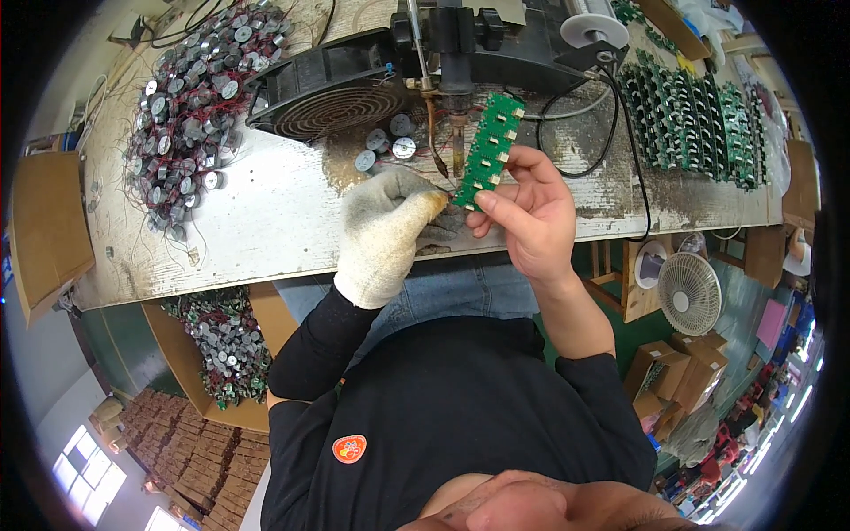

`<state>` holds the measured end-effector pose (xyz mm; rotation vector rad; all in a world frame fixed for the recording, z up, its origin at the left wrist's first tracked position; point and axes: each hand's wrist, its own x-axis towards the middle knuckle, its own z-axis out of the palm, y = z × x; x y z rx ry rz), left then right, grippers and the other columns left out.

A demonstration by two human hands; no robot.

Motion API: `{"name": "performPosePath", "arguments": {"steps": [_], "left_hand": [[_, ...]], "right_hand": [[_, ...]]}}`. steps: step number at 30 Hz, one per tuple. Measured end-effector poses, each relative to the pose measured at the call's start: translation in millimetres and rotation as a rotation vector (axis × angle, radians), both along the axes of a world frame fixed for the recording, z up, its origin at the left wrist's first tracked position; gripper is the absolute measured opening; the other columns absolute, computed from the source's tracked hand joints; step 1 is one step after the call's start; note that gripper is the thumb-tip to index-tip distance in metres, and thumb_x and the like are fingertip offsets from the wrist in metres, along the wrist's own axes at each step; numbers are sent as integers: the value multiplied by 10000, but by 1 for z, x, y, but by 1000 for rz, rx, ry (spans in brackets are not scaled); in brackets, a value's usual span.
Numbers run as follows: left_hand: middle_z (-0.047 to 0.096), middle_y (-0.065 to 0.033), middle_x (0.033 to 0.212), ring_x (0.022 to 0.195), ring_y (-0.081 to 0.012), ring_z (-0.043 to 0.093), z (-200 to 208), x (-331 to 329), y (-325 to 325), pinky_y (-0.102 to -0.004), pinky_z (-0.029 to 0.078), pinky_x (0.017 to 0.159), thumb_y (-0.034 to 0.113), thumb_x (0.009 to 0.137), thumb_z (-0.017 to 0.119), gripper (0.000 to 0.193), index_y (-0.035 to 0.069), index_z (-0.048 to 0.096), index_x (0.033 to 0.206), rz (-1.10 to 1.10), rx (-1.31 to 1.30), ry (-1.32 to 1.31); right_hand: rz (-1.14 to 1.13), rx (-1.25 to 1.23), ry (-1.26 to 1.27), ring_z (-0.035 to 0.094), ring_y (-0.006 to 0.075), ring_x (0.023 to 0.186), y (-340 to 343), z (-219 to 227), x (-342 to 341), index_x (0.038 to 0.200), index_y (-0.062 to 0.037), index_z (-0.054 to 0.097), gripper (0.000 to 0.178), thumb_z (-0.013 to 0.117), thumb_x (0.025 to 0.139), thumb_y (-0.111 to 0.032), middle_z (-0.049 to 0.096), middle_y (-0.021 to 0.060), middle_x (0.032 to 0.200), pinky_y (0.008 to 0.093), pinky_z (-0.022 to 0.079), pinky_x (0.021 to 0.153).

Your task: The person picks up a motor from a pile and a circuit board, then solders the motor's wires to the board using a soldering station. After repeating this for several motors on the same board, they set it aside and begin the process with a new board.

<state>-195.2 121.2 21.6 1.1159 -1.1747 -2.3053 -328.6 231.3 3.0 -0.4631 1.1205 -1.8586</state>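
Slanting above the counter's (283, 199) near edge, a long green circuit board (490, 150) shows off its row of white sockets (511, 135). Right hand (531, 208), bare, clamped on its lower end! Gloved left hand (385, 221) beside it, fingers together, anything inside hidden.

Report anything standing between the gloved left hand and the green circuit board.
Nothing clearly visible: the left hand is close by the lower end of the green circuit board, which the right hand holds. The upright metal rod is beyond that narrow gap, not in it; finer details are blurred.
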Motion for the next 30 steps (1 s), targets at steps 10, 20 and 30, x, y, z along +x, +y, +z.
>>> {"name": "performPosePath", "arguments": {"steps": [10, 20, 30], "left_hand": [[661, -120, 809, 733, -166, 670, 1, 1, 2, -280, 559, 631, 73, 877, 578, 140, -62, 605, 899, 20, 35, 33], [653, -81, 787, 678, -116, 627, -10, 0, 9, -251, 510, 620, 110, 871, 607, 153, -42, 626, 881, -1, -58, 18], [593, -133, 991, 833, -297, 612, -19, 35, 36, -351, 513, 671, 61, 626, 774, 344, 120, 653, 942, 16, -1465, -266]], "right_hand": [[-13, -18, 6, 676, 196, 726, 0, 0, 3, 1163, 43, 444, 378, 609, 828, 103, 576, 145, 1049, 270, 570, 575], [-16, 8, 14, 674, 195, 721, 8, -4, 0, 1156, 40, 442, 376, 612, 826, 104, 569, 147, 1058, 271, 561, 572], [108, 134, -182, 664, 213, 657, 50, -1, 22, 1153, 10, 429, 404, 619, 810, 109, 569, 159, 1026, 279, 540, 504]]}}
